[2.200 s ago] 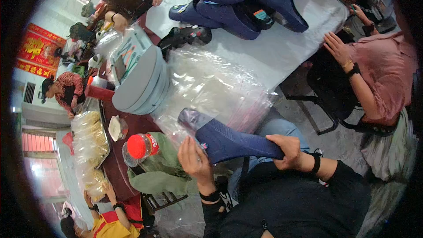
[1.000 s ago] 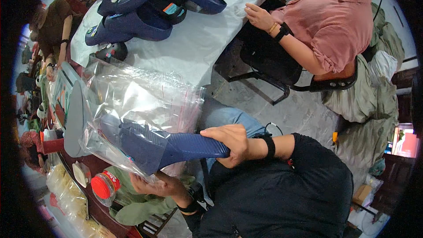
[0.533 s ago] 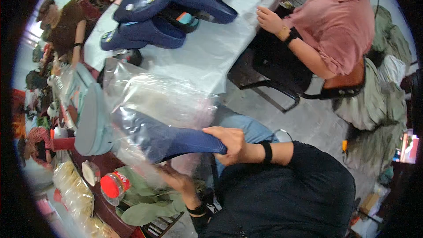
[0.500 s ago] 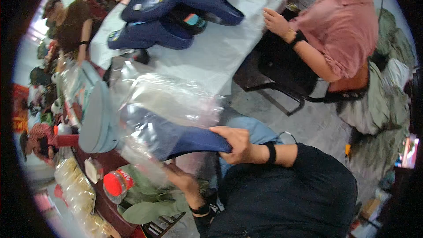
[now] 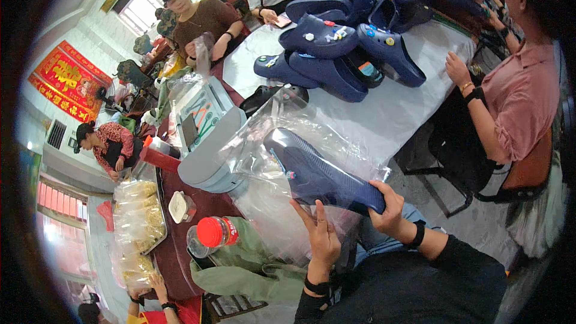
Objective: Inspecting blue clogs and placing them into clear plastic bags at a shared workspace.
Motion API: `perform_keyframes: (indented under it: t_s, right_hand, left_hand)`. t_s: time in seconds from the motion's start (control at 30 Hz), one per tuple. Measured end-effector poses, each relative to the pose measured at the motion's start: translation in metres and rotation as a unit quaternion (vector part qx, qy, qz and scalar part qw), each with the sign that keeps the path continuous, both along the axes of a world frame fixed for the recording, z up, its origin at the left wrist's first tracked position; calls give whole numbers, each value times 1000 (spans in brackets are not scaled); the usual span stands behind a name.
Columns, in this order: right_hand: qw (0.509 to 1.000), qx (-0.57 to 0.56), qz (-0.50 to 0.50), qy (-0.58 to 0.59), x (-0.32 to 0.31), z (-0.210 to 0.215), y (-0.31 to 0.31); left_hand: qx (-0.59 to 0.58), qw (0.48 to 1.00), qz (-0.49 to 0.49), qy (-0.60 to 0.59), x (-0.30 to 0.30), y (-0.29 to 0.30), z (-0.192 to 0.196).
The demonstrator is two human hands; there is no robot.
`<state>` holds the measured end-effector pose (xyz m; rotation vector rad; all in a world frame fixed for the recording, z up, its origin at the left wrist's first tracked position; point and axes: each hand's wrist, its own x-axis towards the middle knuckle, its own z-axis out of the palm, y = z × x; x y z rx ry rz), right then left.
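We see the navy clog [image 5: 318, 174], centre frame, as matt, smooth foam-like plastic w/ a ribbed sole. The bag [image 5: 282, 144] around it is clear, glossy, crinkled plastic film. Table cover [image 5: 414, 108], upper right: smooth, pale, prob. plastic sheet.

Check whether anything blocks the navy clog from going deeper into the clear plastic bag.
Nothing visible does. The navy clog already lies partly inside the clear plastic bag; the right hand grips its heel end outside the opening, and the left hand is at the bag's lower edge.
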<state>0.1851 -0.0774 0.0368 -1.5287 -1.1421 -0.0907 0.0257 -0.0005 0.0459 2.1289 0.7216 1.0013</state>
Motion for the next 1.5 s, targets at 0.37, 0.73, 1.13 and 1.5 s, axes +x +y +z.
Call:
perform_keyframes:
  t_s: [0.37,0.73,1.13,1.5]
  right_hand:
    - [998,8,-24,66,-14,-10,19]
    - [986,32,-8,162,-24,-29,37]
    - [965,60,80,243,-42,-27,36]
    - [898,-63,295,320,-41,-28,23]
  left_hand:
    - [-394,881,60,-256,6,22,-54]
    - [-469,868,45,-154,-10,27,-57]
    - [-539,802,86,-242,-19,29,-37]
    - [-570,750,0,-335,-32,40,-59]
